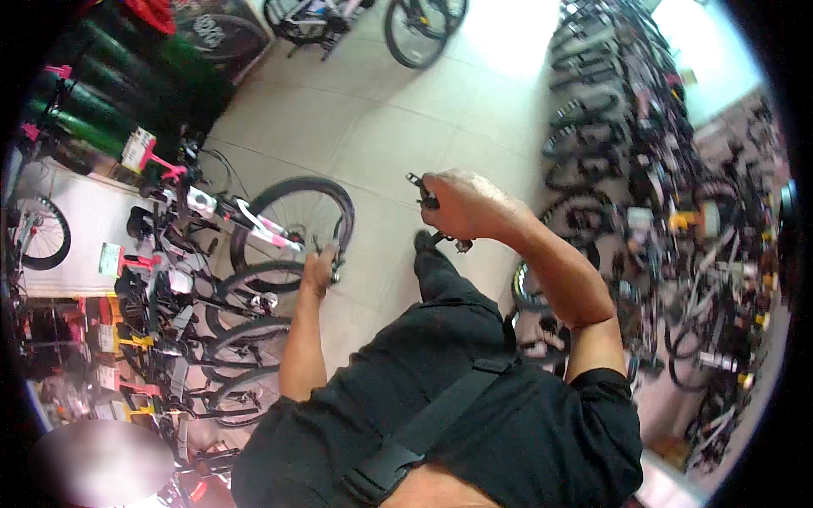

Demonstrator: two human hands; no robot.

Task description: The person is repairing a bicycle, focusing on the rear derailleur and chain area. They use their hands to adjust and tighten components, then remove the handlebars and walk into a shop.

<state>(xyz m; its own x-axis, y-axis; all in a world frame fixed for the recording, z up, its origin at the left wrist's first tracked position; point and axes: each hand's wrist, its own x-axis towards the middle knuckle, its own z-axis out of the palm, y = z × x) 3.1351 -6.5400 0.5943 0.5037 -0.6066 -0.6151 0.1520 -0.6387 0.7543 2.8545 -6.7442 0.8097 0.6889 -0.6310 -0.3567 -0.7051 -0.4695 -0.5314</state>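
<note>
My right hand (464, 205) is raised over the floor with its fingers closed around a dark metal part (414, 179). One slim end of the part sticks out past the knuckles; a small silvery piece shows below the palm, and the middle is hidden. My left hand (318, 269) is lower, at the near side of a bicycle wheel (348, 212) with a black tyre. Its fingers are closed, and a small metallic bit shows beside them; what they grip is too small to make out. A white and pink bicycle frame (269, 229) reaches toward that hand.
Bicycles stand in a row on the left, several wheels (246, 372) pointing at me, with tags (111, 260) on coloured holders. Along the right runs a dense row of bicycles (584, 127). Another bicycle (415, 38) stands at the far end of the tiled floor (381, 127).
</note>
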